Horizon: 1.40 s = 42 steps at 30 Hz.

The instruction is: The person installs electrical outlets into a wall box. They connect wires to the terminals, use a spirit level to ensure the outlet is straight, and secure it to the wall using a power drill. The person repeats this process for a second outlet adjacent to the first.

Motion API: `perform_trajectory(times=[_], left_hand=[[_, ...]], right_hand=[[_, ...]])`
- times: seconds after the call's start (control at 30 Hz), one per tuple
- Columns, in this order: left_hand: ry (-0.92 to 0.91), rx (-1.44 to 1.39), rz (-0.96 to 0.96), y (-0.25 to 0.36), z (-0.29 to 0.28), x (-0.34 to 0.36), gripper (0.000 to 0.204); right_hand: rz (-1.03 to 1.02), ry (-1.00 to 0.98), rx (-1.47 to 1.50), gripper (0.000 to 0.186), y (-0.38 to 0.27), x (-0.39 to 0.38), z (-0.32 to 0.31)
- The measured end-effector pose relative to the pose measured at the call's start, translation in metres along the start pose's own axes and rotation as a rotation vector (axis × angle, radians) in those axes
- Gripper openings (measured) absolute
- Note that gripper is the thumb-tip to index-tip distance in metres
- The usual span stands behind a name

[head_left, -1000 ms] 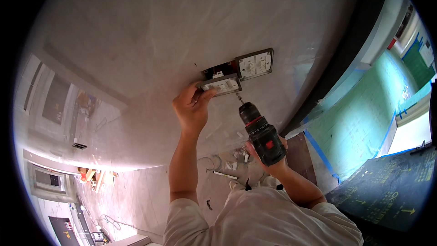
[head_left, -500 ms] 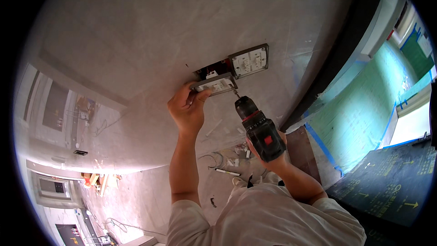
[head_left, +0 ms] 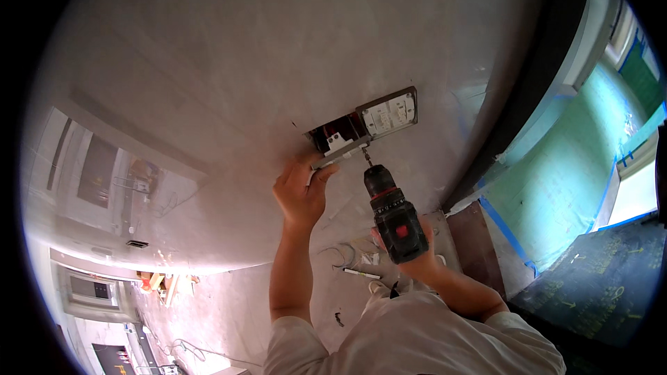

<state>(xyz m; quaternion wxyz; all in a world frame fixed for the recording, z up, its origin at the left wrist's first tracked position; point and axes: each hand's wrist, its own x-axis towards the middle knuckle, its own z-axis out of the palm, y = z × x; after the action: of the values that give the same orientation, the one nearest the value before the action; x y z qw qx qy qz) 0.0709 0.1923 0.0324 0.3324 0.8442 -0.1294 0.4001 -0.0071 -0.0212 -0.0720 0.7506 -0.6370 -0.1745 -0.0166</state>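
My left hand (head_left: 300, 198) pinches the left end of a grey-edged switch or socket frame (head_left: 342, 155), which hangs tilted out from the wall, almost edge-on. Above it gapes a dark recessed wall box (head_left: 321, 137) with a white part (head_left: 337, 142) in it. My right hand (head_left: 421, 258) is wrapped round a black cordless drill driver (head_left: 397, 222) with a red mark. Its bit (head_left: 367, 155) points up at the frame's right end; whether it touches a screw is too small to tell. A second frame with white inserts (head_left: 390, 112) sits on the wall beside the box.
A dark vertical trim (head_left: 517, 90) edges the wall at right; beyond it lies green floor covering (head_left: 570, 160) with blue tape. A black printed board (head_left: 597, 278) is lower right. Cables (head_left: 340, 255) and a white marker-like stick (head_left: 361, 273) lie on the floor near my shoes.
The held frame has tipped from showing its white face to nearly edge-on, baring more of the wall box. The drill stays by its right end. My view has shifted slightly.
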Motion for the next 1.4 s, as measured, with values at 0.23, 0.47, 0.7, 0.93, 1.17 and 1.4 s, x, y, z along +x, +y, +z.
perform_trajectory(times=[0.23, 0.47, 0.7, 0.93, 1.17, 1.4], left_hand=[[-0.095, 0.026, 0.064, 0.003, -0.010, 0.010, 0.026], [-0.091, -0.187, -0.070, 0.004, -0.006, 0.011, 0.024], [-0.115, -0.174, -0.099, 0.009, -0.011, 0.012, 0.026], [-0.132, -0.258, -0.277, 0.010, -0.010, 0.011, 0.025], [-0.008, -0.180, -0.254, 0.026, -0.008, 0.001, 0.023], [-0.057, -0.135, -0.228, 0.031, -0.012, 0.008, 0.022]], right_hand=[[-0.168, 0.013, -0.292, 0.071, 0.000, -0.001, 0.001], [-0.162, -0.067, -0.492, 0.071, 0.011, -0.013, -0.005], [-0.357, -0.031, -0.681, 0.065, -0.021, 0.001, -0.004], [0.180, -0.086, -0.076, 0.045, -0.054, 0.005, 0.008], [-0.080, -0.072, -0.377, 0.070, -0.077, 0.015, 0.000], [-0.152, -0.052, -0.520, 0.053, -0.070, 0.013, -0.005]])
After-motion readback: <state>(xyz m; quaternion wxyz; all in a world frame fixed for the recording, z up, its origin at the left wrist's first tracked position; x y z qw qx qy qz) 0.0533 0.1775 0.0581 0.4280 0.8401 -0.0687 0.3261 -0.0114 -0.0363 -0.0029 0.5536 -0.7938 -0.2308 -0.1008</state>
